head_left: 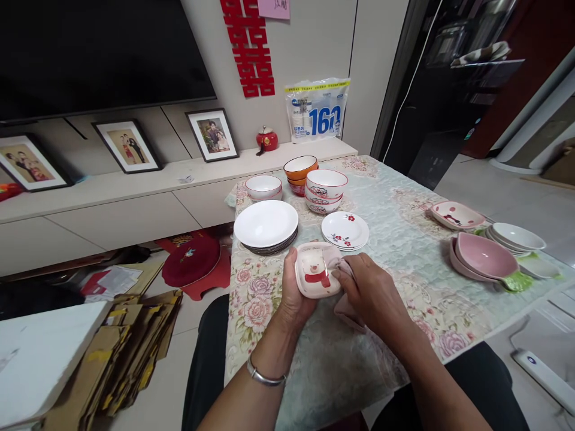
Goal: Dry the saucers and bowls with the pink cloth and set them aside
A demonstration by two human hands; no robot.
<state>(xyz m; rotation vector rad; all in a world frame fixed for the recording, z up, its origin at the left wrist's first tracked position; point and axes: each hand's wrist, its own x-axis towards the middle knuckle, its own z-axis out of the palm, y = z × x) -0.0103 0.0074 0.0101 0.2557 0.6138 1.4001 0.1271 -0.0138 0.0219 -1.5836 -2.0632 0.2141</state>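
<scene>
“Low in the middle of the frame, what's going on with that bear-patterned dish point(313, 269)?”

“It's held over the near part of the counter point(389, 185), its face turned up to the camera. The left hand point(293, 293) grips it, thumb along the left rim; the fingers underneath are hidden. The fingers of the right hand point(371, 281) pinch a cloth point(349, 314) against its right side. I'd call this wiping.”

“And what does the next move call for?”

“Probably a steady left grip, with the dish turned a little so the cloth reaches more of the rim.”

“Anything in the way?”

“Just beyond sits a stack of flowered plates point(345, 230), the likeliest to get bumped. White plates point(266, 222) stand to its left, patterned bowls point(326, 182) behind, and pink bowls point(483, 256) well apart at the frame's right.”
</scene>
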